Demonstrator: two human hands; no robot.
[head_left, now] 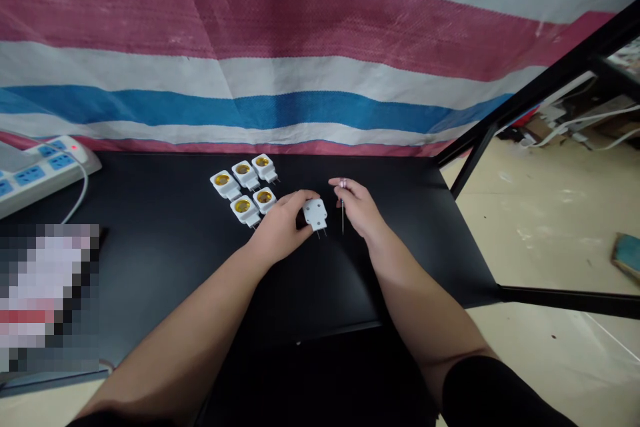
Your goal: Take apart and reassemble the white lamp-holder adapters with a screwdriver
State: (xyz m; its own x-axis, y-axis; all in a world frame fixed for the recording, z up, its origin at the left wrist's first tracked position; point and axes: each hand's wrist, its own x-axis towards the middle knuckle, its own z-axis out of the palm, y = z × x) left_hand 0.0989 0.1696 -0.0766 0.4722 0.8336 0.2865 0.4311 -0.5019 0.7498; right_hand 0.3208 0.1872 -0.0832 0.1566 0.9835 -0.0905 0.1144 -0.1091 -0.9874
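Striped sheet (300, 20) in red, white and blue, creased throughout, hung wall-like beyond left hand (280, 227) and right hand (361, 205), its foot meeting far edge of black table (165, 300). Matte tabletop spread beneath both hands, paler sheen showing to left of left hand. Black metal frame (545, 87) slanted upward beyond and right of right hand, lower rail (570, 299) nearer. Farther right, glossy beige floor (540, 213) caught soft reflections, jumbled clutter (575, 123) lying past frame.
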